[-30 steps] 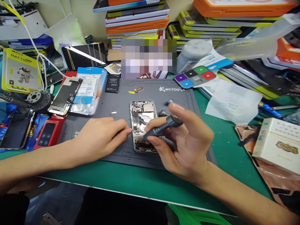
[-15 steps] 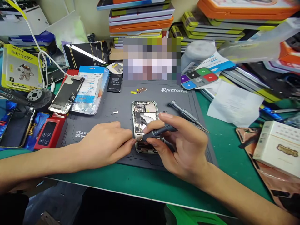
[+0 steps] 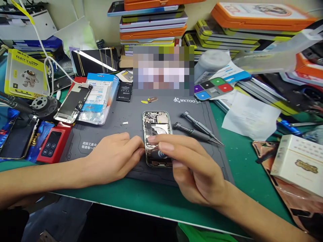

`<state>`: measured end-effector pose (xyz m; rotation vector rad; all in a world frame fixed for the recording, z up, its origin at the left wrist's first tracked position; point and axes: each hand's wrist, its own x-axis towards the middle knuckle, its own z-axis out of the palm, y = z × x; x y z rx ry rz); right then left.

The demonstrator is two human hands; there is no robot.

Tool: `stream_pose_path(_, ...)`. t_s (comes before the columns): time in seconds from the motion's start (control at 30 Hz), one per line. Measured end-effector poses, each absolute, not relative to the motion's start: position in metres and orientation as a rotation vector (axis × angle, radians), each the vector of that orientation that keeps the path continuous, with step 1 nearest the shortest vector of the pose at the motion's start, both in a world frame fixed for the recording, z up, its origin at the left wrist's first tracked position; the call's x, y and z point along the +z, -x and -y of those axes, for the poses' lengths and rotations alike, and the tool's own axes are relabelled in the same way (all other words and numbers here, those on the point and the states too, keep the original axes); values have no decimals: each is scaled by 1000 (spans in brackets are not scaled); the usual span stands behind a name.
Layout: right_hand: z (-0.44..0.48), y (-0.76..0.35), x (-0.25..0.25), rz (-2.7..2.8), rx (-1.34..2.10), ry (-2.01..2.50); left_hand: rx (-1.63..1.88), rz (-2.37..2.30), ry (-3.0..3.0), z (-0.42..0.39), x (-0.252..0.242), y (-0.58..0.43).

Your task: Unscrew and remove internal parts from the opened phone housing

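Observation:
An opened phone [image 3: 157, 129] lies on the dark grey mat with its boards and inner parts bare. At its left edge, my left hand [image 3: 118, 153] is closed, thumb and finger pinched on the frame. My right hand [image 3: 194, 168] curls over the lower half of the phone. Its fingers grip a dark screwdriver [image 3: 156, 154], seen nearly end-on; the tip is hidden. To the right of the phone lie two more screwdrivers [image 3: 198, 124], side by side. A small metal piece [image 3: 125, 123] rests left of the phone.
Behind the phone are a battery [image 3: 124, 91] and a small brown-and-yellow part [image 3: 152, 99]. A detached screen [image 3: 73, 102] lies at left beside a red device [image 3: 54, 143]. Stacked boxes [image 3: 152, 25] line the back. A white box [image 3: 299, 164] sits at right.
My right hand has swung the screwdriver from lying slantwise to nearly end-on and shifted down a little, uncovering the second loose screwdriver. My left hand stays at the phone's edge.

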<state>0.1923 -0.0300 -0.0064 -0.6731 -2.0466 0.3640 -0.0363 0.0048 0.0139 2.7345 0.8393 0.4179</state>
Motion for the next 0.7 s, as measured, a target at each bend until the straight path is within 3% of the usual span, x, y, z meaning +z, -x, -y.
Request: stream_pose_path(0.7, 33, -187, -11, 1814, 397, 696, 547, -707, -2480, -9, 16, 45)
